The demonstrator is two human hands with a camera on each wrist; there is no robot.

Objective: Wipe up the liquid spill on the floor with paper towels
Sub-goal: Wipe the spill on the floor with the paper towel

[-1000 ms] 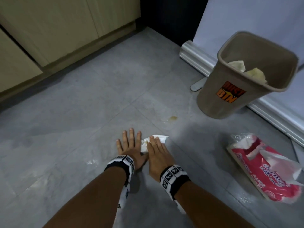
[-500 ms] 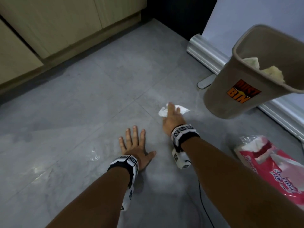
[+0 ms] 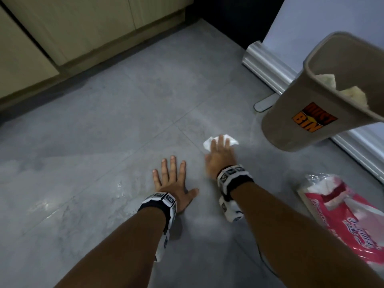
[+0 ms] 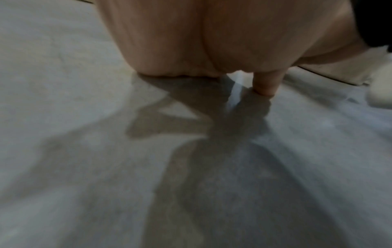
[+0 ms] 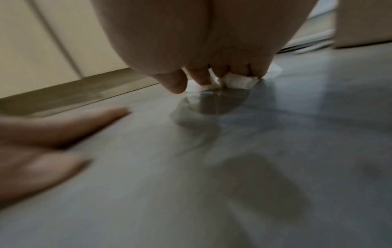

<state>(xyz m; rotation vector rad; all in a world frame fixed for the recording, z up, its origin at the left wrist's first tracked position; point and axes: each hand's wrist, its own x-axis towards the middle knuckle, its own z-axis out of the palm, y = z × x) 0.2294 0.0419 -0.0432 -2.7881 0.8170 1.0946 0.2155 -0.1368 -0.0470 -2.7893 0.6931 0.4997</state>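
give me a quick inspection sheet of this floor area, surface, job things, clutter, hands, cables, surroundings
surface: grey tile floor, wet sheen at left
job's things: white paper towel flat on floor; red towel pack at right
clutter: tan dust bin with crumpled paper inside
grippers: right hand presses the towel, fingers straight; left hand flat on floor
cables: thin dark cable under right forearm
surroundings: beige cabinets, metal rail

left hand (image 3: 173, 183) flat on floor (image 3: 93, 152) | right hand (image 3: 220, 155) ahead and right of it, on paper towel (image 3: 232, 141) | bin (image 3: 324, 96) right of towel, wads (image 3: 353, 96) inside | towel pack (image 3: 342, 219) right of right forearm | cabinets (image 3: 83, 28) behind
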